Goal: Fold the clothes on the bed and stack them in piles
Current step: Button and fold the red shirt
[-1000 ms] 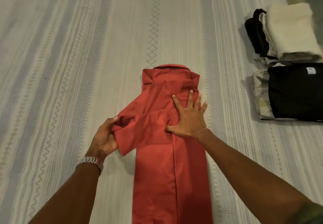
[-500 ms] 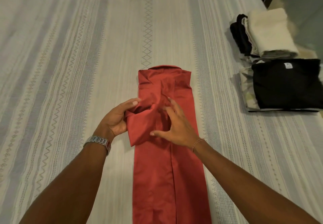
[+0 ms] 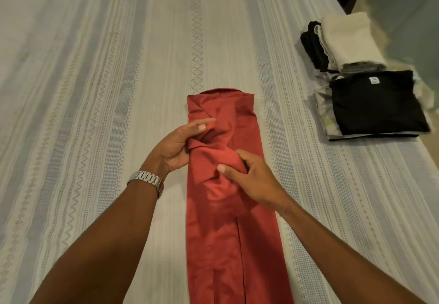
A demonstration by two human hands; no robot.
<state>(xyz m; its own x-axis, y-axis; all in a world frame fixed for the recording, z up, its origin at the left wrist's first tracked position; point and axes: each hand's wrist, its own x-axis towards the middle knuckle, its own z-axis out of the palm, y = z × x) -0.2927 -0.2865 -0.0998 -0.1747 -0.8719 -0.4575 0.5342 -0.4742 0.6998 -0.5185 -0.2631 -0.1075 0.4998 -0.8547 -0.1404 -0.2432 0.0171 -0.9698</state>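
I am folding a red collared shirt (image 3: 228,220) that is lying in a long narrow strip down the middle of the bed (image 3: 95,90). My left hand (image 3: 177,147) is gripping the sleeve fabric at the left edge, while my right hand (image 3: 251,180) is pinching the bunched sleeve. At the far right, two piles are already sitting: a black T-shirt (image 3: 375,104) topping one, a cream towel (image 3: 349,40) topping the other. The T-shirt's white neck label is too small to read. I judge this shirt still needs its lengthwise folds.
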